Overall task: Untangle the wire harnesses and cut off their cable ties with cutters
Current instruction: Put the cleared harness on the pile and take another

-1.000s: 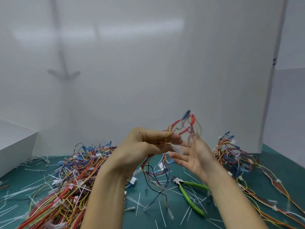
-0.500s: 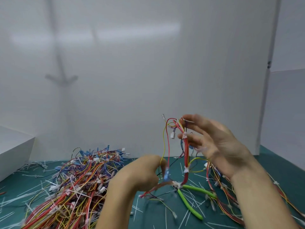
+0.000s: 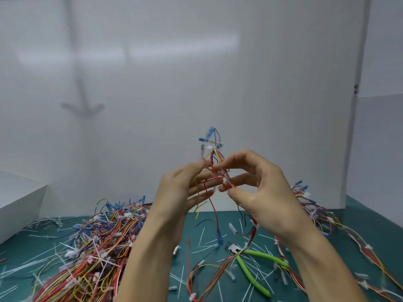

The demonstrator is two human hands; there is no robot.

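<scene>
**Inspector:** Cutters?
**Assistant:** Green-handled cutters (image 3: pixel 250 274) lie unheld on the worktop (image 3: pixel 383 223), among cut ties (image 3: pixel 201 236).
**Inspector:** Hands?
**Assistant:** Beyond, the left hand (image 3: pixel 181 190) and right hand (image 3: pixel 263 192) each pinch one raised wire harness (image 3: pixel 214 158). The harness pile (image 3: pixel 93 253) lies to the left.

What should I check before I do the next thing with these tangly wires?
1. Both hold the wire harness: ok. The left hand and right hand pinch it up in the air.
2. Harness untangled: not ok. Its wires cross and loop between the fingers.
3. A cable tie found on it: cannot tell, too blurred.
4. The cutters close by: ok. They lie on the mat below the right hand, with no hand on them.
5. The cutters free to lift: probably not ok. Loose wires lie against their head.
</scene>
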